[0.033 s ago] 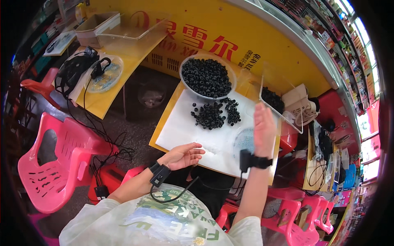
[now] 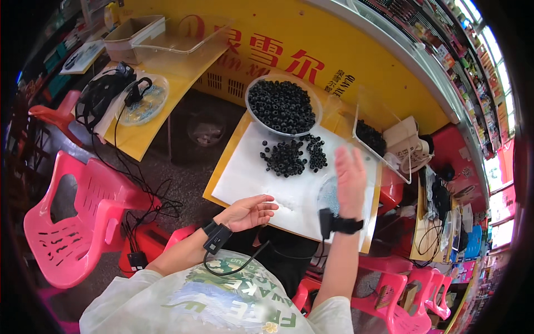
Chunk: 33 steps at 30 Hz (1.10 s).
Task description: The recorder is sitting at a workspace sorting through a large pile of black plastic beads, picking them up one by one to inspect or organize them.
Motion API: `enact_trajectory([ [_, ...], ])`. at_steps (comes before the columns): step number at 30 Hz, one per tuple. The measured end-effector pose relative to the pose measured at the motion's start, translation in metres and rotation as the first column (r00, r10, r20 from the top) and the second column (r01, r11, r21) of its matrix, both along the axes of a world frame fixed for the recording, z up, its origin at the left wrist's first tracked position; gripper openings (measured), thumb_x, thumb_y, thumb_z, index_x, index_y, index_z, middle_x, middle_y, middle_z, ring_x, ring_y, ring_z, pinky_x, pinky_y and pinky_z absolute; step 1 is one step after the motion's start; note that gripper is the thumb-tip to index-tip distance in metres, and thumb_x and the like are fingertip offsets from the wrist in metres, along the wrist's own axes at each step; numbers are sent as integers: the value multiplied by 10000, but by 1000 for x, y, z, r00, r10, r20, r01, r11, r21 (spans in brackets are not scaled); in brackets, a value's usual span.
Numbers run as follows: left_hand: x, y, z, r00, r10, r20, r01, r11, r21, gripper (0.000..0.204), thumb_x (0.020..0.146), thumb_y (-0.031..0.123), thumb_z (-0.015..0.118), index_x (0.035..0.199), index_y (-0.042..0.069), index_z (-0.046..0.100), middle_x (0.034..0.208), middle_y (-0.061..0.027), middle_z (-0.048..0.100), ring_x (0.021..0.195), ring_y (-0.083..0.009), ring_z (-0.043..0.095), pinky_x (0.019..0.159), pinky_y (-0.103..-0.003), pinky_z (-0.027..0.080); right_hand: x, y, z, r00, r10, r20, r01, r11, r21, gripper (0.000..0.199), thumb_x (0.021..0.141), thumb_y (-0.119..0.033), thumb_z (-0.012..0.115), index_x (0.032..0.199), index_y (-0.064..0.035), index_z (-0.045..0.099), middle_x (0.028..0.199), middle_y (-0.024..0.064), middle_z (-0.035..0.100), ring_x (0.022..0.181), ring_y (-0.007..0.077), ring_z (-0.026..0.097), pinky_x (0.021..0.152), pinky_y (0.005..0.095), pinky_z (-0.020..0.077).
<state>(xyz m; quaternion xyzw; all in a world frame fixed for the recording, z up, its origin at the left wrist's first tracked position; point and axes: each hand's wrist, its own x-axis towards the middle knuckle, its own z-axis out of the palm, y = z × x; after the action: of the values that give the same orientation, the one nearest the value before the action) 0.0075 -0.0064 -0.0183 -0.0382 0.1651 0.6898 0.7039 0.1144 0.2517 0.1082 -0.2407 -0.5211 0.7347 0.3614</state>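
My left hand (image 2: 248, 212) hovers at the near edge of a white board (image 2: 239, 172), palm turned up. Its fingers are loosely curled and apart, and I see nothing held. Small clear bits (image 2: 287, 206) lie on the board beside its fingertips. Over the board's right side, my right hand (image 2: 350, 181) is raised with fingers stretched out, slightly blurred and apparently holding nothing. It partly covers a clear round dish of pale blue bits (image 2: 329, 196). Farther off, a loose pile of black beads (image 2: 285, 158) lies before a clear round tub (image 2: 250, 113) full of black beads.
Right of the board, a clear bin (image 2: 384, 160) holds more black beads, beside a white bag (image 2: 401, 136). A yellow side table (image 2: 130, 146) at left carries black cables (image 2: 103, 100) and a dish (image 2: 162, 106). Pink chairs (image 2: 78, 217) stand left and right. A yellow panel (image 2: 378, 67) rises behind.
My right hand has shifted a little left and slightly nearer to me. My left hand and the beads have stayed put.
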Motion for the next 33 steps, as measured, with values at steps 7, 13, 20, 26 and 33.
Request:
enact_trajectory([
  [7, -4, -7, 1, 996, 92, -12, -92, 995, -30, 236, 1012, 189, 515, 1183, 31, 553, 1089, -122, 641, 925, -187, 650, 821, -289, 561, -19, -73, -81, 685, -226, 693, -448, 619, 645, 285, 812, -95, 702, 1070, 10, 641, 981, 185, 660, 866, 308, 650, 760, 385, 518],
  [13, -14, -8, 7, 981, 190, -49, -193, 980, -54, 191, 980, 127, 561, 1141, 29, 590, 1050, -125, 657, 922, -190, 653, 797, -290, 570, -39, -69, -104, 730, -375, 572, -406, 434, 804, 178, 802, -57, 663, 958, 1, 601, 933, 192, 621, 924, 388, 613, 784, 467, 504],
  [20, -4, 16, 26, 953, 221, -206, -257, 951, -170, 241, 960, 130, 608, 1173, 26, 570, 1085, -110, 643, 943, -184, 651, 838, -275, 565, -8, -106, -44, 844, 20, 536, -332, 804, 493, 175, 808, -113, 687, 954, -17, 688, 971, 161, 669, 860, 327, 654, 769, 387, 521],
  [26, 10, 23, 22, 965, 130, -226, -173, 969, -179, 218, 955, 135, 621, 1136, 16, 595, 1046, -101, 656, 891, -137, 661, 775, -213, 585, 43, -115, -42, 926, -28, 377, -232, 746, 625, 272, 824, -135, 708, 1067, -12, 695, 1008, 149, 676, 829, 256, 656, 756, 345, 517],
  [33, 11, 22, 20, 971, 148, -190, -192, 951, -241, 227, 944, 70, 617, 1149, -16, 570, 1051, -152, 651, 893, -168, 673, 777, -209, 602, 177, -10, -76, 530, -659, 533, -31, 614, 789, 130, 815, -74, 688, 916, 6, 703, 884, 176, 671, 826, 328, 654, 744, 382, 517],
])
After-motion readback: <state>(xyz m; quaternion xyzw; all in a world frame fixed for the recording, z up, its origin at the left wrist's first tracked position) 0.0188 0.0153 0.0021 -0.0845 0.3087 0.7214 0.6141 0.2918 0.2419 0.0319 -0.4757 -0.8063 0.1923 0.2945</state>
